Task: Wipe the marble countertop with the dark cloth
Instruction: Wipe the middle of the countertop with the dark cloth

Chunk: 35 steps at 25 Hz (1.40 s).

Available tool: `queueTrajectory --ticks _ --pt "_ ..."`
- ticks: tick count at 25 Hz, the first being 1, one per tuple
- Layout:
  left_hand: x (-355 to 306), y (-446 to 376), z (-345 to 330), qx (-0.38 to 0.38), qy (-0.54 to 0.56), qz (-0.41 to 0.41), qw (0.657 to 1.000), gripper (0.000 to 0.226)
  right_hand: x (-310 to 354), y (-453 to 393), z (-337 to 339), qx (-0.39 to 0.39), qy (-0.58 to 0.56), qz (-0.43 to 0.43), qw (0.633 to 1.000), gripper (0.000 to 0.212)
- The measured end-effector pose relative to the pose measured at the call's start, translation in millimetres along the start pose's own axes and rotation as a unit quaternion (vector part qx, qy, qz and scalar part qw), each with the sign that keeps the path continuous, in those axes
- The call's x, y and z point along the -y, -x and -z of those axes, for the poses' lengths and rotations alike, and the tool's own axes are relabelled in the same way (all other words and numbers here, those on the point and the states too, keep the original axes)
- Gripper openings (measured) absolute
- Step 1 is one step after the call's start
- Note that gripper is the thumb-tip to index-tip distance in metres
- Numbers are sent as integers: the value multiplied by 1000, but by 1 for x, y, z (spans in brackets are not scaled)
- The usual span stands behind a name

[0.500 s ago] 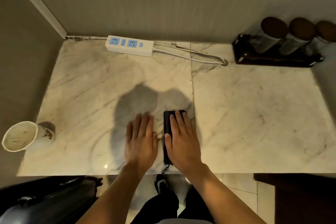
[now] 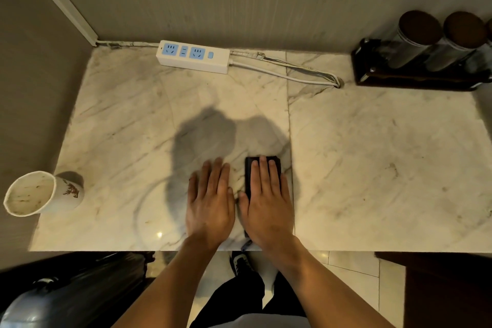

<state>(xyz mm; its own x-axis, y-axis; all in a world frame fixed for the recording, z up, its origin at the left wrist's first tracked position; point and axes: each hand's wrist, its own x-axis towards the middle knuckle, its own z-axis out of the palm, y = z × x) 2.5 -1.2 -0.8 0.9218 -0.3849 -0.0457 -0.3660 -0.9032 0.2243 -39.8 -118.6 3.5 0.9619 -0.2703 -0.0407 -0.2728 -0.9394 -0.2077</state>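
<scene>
Head view: right hand (image 2: pixel 267 204) flat, fingers spread, pressing the dark cloth (image 2: pixel 262 165) near the marble countertop (image 2: pixel 372 168) front edge. Left hand (image 2: pixel 210 204) flat, empty, beside it. Wiping barely under way; most surface apparently left.

No text, brand name or number can be read anywhere in the view. The white power strip (image 2: pixel 193 57) at the back of the tabletop (image 2: pixel 372 168) carries blue socket faces and a small blue button, but no lettering shows on its casing. The white paper cup (image 2: pixel 44 192) at the left edge bears a small reddish-brown printed motif on its side; it looks like a picture, not writing, and is too small to make out. The dark-lidded canisters (image 2: pixel 415 40) at the right rear show no labels.
</scene>
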Motion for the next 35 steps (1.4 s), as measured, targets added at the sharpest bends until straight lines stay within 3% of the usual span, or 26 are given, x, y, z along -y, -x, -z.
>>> queueTrajectory --ticks 10,19,26,35 --pt "-3 0 -2 -3 5 10 1000 54 -28 32 6 20 -6 27 999 69" --pt "-50 11 -7 1 30 11 999 55 -92 48 21 39 15 175 984 64" --pt "-64 13 -13 8 27 14 1000 55 -134 22 33 94 64 280 953 67" --pt "-93 -10 -18 10 62 30 998 54 -152 -35 40 97 69 311 943 65"
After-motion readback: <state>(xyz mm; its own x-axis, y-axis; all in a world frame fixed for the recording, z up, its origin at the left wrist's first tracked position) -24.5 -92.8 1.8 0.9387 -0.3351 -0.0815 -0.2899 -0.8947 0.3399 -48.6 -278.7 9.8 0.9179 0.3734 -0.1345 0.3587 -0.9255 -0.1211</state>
